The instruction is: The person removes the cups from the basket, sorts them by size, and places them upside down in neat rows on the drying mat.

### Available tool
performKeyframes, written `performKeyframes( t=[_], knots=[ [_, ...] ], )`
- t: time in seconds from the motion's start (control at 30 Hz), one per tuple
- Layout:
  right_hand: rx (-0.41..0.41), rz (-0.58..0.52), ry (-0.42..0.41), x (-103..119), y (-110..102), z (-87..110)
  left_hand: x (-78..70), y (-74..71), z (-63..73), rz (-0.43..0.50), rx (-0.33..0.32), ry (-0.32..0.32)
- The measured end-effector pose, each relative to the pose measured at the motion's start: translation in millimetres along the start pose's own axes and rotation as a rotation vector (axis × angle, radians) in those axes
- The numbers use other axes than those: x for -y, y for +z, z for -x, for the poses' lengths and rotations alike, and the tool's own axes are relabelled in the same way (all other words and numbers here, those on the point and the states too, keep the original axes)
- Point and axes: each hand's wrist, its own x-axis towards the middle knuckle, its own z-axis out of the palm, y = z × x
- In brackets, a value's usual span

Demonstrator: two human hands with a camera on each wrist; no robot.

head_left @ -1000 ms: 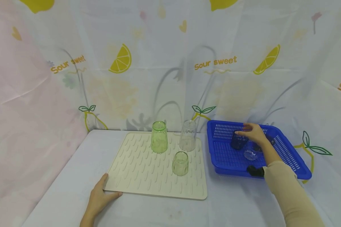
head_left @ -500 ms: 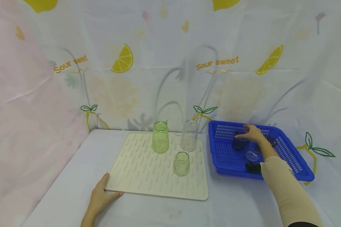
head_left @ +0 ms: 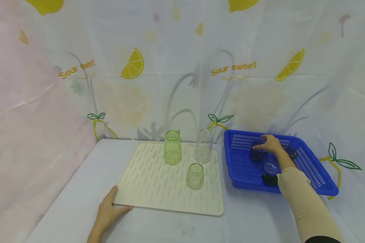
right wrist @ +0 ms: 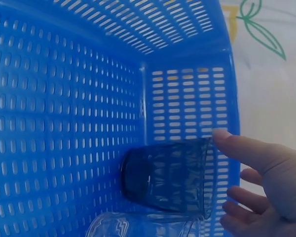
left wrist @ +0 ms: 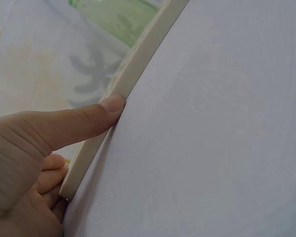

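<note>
My left hand (head_left: 106, 210) holds the near left corner of a cream drying mat (head_left: 146, 192). Its thumb lies along the mat's front edge, and the other fingers bend at the left side. On the mat stand a tall green glass (head_left: 172, 150), a tall clear glass (head_left: 203, 148) and a short pale green glass (head_left: 195, 177). Over the blue basket (head_left: 240, 184), my right hand (head_left: 270, 144) is spread at a dark blue glass (right wrist: 167, 177). The thumb tip meets its rim in the right wrist view; the other fingers stay apart, just beyond the rim.
Beside the dark blue glass, a clear glass (head_left: 270, 166) lies in the basket. A dark object (head_left: 291, 152) lies further right, partly behind the wrist. Another black object (head_left: 269, 179) shows at the basket's front edge by the sleeve. A printed cloth (head_left: 170, 84) hangs behind the table.
The right hand has shifted slightly left over the dark blue glass, its fingers still spread. The left hand stays at the mat corner. The whole head view has drifted a little.
</note>
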Motion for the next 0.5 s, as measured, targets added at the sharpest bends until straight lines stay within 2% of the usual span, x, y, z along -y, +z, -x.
performKeyframes(
  t=[0.17,0.3,0.5],
  knots=[
    [0.065,0.0,0.044,-1.4,-2.9,1.5,-0.1,0.1,0.3,0.005,-0.005,0.016],
    [0.117,-0.011,0.072,-3.2,-3.6,2.8,-0.8,0.6,-0.4,-0.002,-0.004,0.001],
    [0.164,-0.054,0.062,-3.4,-0.2,0.0,-1.3,0.2,0.1,-0.007,-0.012,0.014]
  ],
)
